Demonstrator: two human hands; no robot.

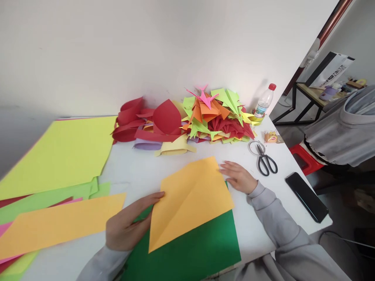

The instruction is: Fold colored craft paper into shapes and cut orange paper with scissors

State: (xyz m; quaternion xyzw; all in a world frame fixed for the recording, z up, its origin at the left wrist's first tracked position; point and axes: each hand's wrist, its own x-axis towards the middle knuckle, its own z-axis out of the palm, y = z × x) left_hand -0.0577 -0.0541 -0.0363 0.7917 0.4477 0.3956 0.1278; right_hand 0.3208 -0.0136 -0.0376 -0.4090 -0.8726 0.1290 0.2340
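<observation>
Here, left fingers (158, 195) hold orange sheet (191, 201); bottle label (260, 110) illegible.

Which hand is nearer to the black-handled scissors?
Right: the right hand is beside the scissors, not touching; the left hand is farther, across the creased orange paper.

Relative to the scissors (263, 155) on the table (131, 168): bottle (263, 105) behind; phone (306, 197) front right; folded-paper pile (219, 117) behind left; upper sheet (193, 199) front left, over a base sheet (202, 244); paper stack (64, 152) far left.
</observation>
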